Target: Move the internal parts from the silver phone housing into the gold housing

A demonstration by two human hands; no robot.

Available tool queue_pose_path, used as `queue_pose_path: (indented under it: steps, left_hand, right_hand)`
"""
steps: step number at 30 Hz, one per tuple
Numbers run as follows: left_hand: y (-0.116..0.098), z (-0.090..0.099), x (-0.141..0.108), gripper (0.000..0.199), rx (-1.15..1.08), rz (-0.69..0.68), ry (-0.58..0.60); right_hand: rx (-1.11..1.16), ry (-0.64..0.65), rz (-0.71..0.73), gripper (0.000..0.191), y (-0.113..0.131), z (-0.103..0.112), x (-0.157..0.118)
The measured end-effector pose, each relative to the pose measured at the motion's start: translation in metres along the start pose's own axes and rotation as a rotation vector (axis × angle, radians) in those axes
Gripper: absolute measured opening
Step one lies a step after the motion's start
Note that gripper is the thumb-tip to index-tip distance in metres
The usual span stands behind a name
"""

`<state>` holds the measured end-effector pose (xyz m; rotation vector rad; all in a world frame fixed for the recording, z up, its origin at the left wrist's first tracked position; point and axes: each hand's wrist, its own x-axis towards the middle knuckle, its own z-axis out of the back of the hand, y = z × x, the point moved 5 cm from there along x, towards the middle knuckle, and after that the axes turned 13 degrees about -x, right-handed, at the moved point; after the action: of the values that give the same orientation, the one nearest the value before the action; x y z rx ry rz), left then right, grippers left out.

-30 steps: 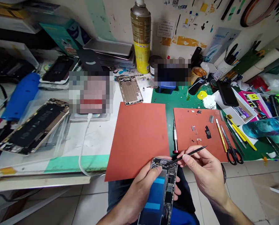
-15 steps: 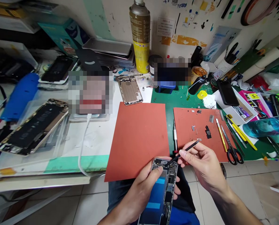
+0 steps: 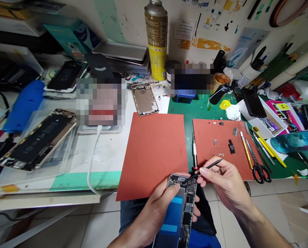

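Note:
An opened smartphone (image 3: pixel 187 203) with its circuit board and blue strips showing is held low, in front of the table edge. My left hand (image 3: pixel 164 203) is wrapped round it, thumb pressed on the upper part and fingertips showing past the far side. Between the thumb and fingers of my right hand (image 3: pixel 221 179) is a thin black spudger (image 3: pixel 204 171). Its lower tip rests at the upper end of the phone, close to my left thumb; whether it is under a part there I cannot tell. The other, pointed end sticks out to the upper right.
A red-brown mat (image 3: pixel 155 151) lies ahead. On a second mat (image 3: pixel 205 137) are small phone parts, a black part (image 3: pixel 231 146) and scissors (image 3: pixel 261 172). A screwdriver (image 3: pixel 194 151) lies between them. Left are another opened phone (image 3: pixel 40 141) and a white cable (image 3: pixel 91 165). A spray can (image 3: pixel 157 44) stands behind.
The view has shifted very slightly, so the table's things appear a little further right. Both hands keep their hold, and the spudger's tip stays at the phone's upper end.

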<state>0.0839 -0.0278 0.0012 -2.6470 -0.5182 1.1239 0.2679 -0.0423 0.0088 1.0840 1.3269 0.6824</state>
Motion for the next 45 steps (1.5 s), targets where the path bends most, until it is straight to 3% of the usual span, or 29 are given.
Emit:
queue_pose_path:
  steps: [9, 15, 22, 30, 34, 40, 45]
  left_hand:
    - [-0.003, 0.0, -0.002, 0.046, 0.048, -0.002, 0.003]
    - [-0.002, 0.003, 0.001, 0.055, 0.029, 0.044, 0.008]
    - [-0.003, 0.001, 0.0, 0.049, 0.007, 0.068, -0.011]
    - [0.002, 0.003, -0.002, 0.061, -0.112, 0.014, 0.01]
    - [0.005, 0.005, -0.001, 0.054, -0.098, 0.043, -0.03]
    - [0.006, 0.005, 0.0, 0.065, -0.042, 0.021, -0.073]
    - [0.007, 0.007, 0.001, 0.072, -0.051, -0.01, -0.095]
  right_hand:
    - [0.025, 0.021, -0.053, 0.027, -0.001, -0.002, 0.003]
    - [0.029, 0.001, -0.01, 0.023, 0.006, -0.001, 0.002]
    - [-0.104, -0.258, 0.174, 0.017, 0.0, 0.018, -0.029]
    - [-0.148, -0.427, 0.322, 0.012, -0.007, 0.009, -0.056]
    - [-0.119, -0.397, 0.3, 0.008, -0.007, 0.009, -0.057]
    - [-0.091, -0.316, 0.23, 0.017, -0.006, 0.015, -0.059]
    - [-0.331, -0.219, 0.191, 0.025, 0.001, 0.013, -0.061]
